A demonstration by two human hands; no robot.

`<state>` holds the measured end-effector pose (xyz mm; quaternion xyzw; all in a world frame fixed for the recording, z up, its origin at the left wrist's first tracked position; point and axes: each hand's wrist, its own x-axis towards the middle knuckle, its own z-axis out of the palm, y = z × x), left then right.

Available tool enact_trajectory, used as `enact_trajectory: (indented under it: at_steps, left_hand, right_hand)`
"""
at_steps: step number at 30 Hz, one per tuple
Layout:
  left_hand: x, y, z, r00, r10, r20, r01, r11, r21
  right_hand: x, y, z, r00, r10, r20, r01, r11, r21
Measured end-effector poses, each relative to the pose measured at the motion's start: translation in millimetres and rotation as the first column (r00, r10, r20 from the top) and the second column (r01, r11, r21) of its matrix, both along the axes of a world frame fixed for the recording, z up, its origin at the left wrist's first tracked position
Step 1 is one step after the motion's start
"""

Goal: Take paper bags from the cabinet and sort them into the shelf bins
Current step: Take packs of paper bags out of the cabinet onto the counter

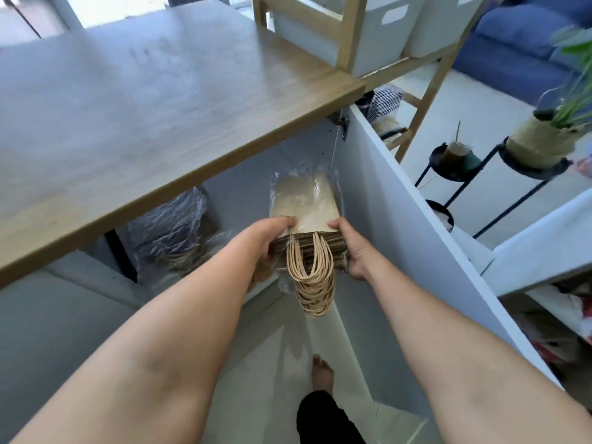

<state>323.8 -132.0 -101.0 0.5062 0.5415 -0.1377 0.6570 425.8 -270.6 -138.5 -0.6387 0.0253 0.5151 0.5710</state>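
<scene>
A thick stack of brown paper bags, wrapped in clear plastic, is held flat in front of the open cabinet. Its bundle of twisted paper handles hangs down toward me. My left hand grips the stack's left side and my right hand grips its right side, thumbs on top. Inside the cabinet on the left lies a second plastic-wrapped pack of bags, partly hidden under the countertop. White shelf bins stand on the wooden shelf at the upper right.
The wooden countertop overhangs the cabinet. The open white cabinet door stands close on the right. Beyond it are black plant stands with a potted plant and a blue sofa. My bare foot is on the pale floor below.
</scene>
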Motion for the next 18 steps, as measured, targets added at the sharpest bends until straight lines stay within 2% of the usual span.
enact_trajectory:
  at_steps: [4,10,14,18]
  left_hand:
    - [-29,-21,40,0.995,-0.104,0.003,0.103,0.993,0.060]
    - [-43,-46,96,0.971,-0.202,0.126,0.184,0.973,0.142]
    - [-39,-49,128,0.958,-0.196,0.210,0.160,0.971,0.175]
    - [-37,-42,168,0.952,-0.209,0.226,0.154,0.959,0.237]
  right_hand:
    - [-39,-30,34,0.996,-0.073,0.052,0.071,0.997,0.027]
    - [-66,-68,101,0.978,-0.158,0.136,0.146,0.985,0.096]
    - [-69,-76,140,0.973,-0.165,0.163,0.145,0.981,0.127]
    - [-66,-65,182,0.967,-0.170,0.191,0.138,0.976,0.166]
